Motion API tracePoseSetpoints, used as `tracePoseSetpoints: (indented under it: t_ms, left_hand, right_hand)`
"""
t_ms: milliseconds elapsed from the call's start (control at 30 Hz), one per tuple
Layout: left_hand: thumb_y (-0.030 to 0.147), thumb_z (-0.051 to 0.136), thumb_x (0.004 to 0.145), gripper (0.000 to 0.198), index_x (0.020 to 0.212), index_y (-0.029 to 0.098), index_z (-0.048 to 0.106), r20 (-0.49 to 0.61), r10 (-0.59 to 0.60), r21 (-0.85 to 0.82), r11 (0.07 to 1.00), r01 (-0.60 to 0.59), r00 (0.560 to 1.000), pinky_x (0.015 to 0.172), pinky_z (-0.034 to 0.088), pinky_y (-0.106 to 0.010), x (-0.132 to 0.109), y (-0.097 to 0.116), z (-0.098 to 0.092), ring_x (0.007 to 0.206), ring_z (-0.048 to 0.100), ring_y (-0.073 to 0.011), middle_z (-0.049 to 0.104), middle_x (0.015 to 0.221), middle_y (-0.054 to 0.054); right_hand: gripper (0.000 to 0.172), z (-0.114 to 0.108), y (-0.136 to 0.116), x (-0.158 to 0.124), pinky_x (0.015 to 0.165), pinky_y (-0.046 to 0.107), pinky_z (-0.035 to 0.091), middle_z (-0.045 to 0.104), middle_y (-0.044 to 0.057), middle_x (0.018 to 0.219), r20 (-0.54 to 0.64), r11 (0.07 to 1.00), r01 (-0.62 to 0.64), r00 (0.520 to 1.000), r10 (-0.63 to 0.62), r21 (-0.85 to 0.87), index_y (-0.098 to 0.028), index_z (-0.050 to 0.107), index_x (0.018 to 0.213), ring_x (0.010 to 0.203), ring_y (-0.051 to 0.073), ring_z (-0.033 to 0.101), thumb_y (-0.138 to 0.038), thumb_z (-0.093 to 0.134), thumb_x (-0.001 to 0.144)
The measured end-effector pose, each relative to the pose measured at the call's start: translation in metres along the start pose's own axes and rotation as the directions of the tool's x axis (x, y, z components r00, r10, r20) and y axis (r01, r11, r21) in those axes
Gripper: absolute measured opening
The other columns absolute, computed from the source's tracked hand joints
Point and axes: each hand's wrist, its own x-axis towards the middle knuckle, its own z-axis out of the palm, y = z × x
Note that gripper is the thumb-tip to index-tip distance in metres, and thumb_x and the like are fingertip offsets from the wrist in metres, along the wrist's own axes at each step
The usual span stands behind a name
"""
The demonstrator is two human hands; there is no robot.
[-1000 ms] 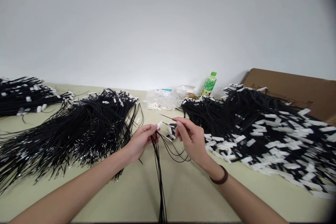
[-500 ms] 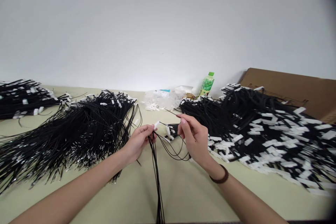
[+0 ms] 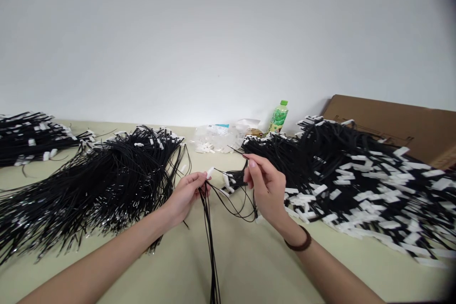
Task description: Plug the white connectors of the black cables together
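At the middle of the table, my left hand [image 3: 190, 192] pinches a white connector [image 3: 210, 171] and the top of several black wires [image 3: 210, 237], which hang down toward the front edge. To its right, my right hand [image 3: 265, 185] has thumb and forefinger closed on a thin black wire [image 3: 237, 151] whose free end points up and left. Looped black wires [image 3: 235, 213] curve between the two hands. Behind them lies a small bundle with white connectors [image 3: 228, 181], partly covered by my right hand.
Large heaps of black wires lie at left [image 3: 117, 171] and, with white connectors, at right [image 3: 384, 194]. A clear plastic bag [image 3: 213, 137] and a green-capped bottle [image 3: 278, 118] stand near the wall. A cardboard box [image 3: 392, 123] is at the back right.
My right hand has moved slightly right, a little farther from my left hand, with the wire still pinched. The whole view has shifted slightly.
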Motion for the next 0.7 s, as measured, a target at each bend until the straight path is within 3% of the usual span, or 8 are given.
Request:
tracePoseSetpoints:
  t_ms: [700]
  left_hand:
    - [0.038, 0.067, 0.068, 0.025, 0.073, 0.015, 0.061, 0.005, 0.001, -0.003, 1.000, -0.001, 1.000, 0.063, 0.039, -0.023, -0.0021, 0.0019, 0.0017, 0.059, 0.051, -0.0096, 0.057, 0.061, 0.001]
  right_hand:
    - [0.024, 0.0017, 0.0017, -0.0022, 0.045, 0.015, 0.036, 0.051, -0.003, 0.056, 0.033, 1.000, 0.010, 0.999, -0.010, -0.002, -0.015, 0.060, 0.099, 0.046, 0.004, 0.044, -0.029, 0.043, 0.088]
